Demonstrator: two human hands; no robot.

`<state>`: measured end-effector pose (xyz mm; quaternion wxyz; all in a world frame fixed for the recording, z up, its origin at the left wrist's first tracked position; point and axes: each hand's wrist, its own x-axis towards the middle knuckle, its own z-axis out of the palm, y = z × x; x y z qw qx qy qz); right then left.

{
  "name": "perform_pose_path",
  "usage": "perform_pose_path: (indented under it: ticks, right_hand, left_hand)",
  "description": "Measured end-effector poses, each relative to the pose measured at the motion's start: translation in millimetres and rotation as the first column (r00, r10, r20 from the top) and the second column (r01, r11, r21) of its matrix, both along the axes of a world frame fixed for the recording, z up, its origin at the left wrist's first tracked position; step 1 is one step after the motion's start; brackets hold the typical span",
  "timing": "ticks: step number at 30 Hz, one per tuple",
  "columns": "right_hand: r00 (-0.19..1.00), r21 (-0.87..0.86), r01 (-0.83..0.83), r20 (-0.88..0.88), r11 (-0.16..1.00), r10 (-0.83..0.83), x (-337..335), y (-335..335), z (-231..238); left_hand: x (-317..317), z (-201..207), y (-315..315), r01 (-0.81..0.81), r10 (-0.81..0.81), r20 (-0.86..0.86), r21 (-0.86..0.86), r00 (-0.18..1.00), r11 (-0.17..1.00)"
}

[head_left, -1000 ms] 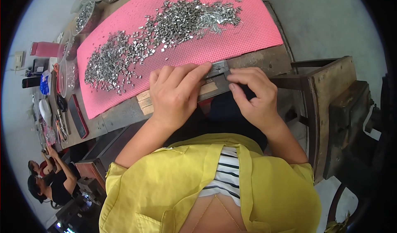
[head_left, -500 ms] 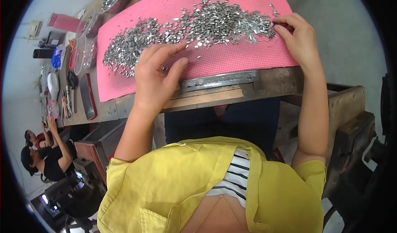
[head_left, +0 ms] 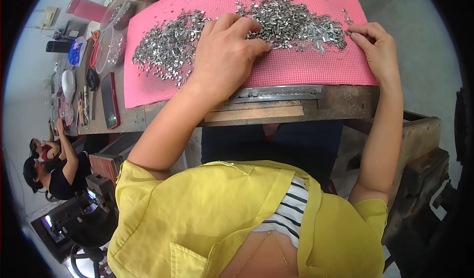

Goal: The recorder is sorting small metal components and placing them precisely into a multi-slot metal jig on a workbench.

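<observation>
Reaches with the left hand (head_left: 224, 56) over the pink mat (head_left: 296, 70), with fingers half curled down toward the metal pieces (head_left: 281, 21) and with thumb and forefinger parted by a modest gap; cannot tell of anything under the palm, hidden from above. Holds the right hand (head_left: 381, 53) over the mat's right edge, with thumb and forefinger in a narrow pinch just beside the right end of the heap; cannot tell of any piece between the tips. Shows the metal pieces strewn in a long band across the mat, small and silvery (thinner and more needle-like toward the right end), with a few strays near the far right corner. Has a grey metal bar (head_left: 276, 93) on the tabletop (head_left: 353, 102) along the mat's near edge, with a row of details too small to tell, and a pale wooden strip (head_left: 256, 113) nearer the body, apart from both hands. Has at left, beside the mat, a red-edged phone (head_left: 110, 100), a white rounded object (head_left: 68, 84), a blue packet (head_left: 76, 52) and clear plastic containers (head_left: 102, 56) with small pieces inside. Wears a yellow shirt (head_left: 168, 204) over a striped top (head_left: 286, 209). Shares the room with 2 people (head_left: 57, 181) at far left, 1 in black and 1 in dark red.
</observation>
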<state>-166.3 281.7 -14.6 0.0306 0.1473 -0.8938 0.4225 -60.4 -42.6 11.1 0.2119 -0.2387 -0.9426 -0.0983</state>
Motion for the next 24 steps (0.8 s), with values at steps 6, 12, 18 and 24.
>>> perform_pose_path:
  ticks: [6, 12, 18, 24]
  right_hand:
    - [0.995, 0.030, 0.036, -0.094, 0.999, -0.033, 2.6, -3.5, -3.8]
    - [0.988, 0.007, 0.010, -0.157, 1.000, -0.009, 3.8, -3.4, -9.8]
    - [0.967, -0.028, 0.027, -0.251, 0.999, -0.033, 20.2, -11.8, -7.0]
    - [0.959, -0.206, -0.055, -0.283, 0.977, -0.006, 71.5, -29.4, 5.7]
  left_hand:
    - [-2.1, 0.1, -3.5, -0.006, 0.006, 0.007, -0.055, 1.000, 0.998]
    - [4.0, -1.7, 0.7, -0.027, 0.026, -0.034, -0.014, 0.999, 1.000]
    - [15.8, 2.9, 10.4, 0.025, -0.027, 0.053, 0.039, 0.998, 0.999]
    - [17.7, 5.4, 1.2, 0.139, -0.166, 0.182, 0.154, 0.969, 0.978]
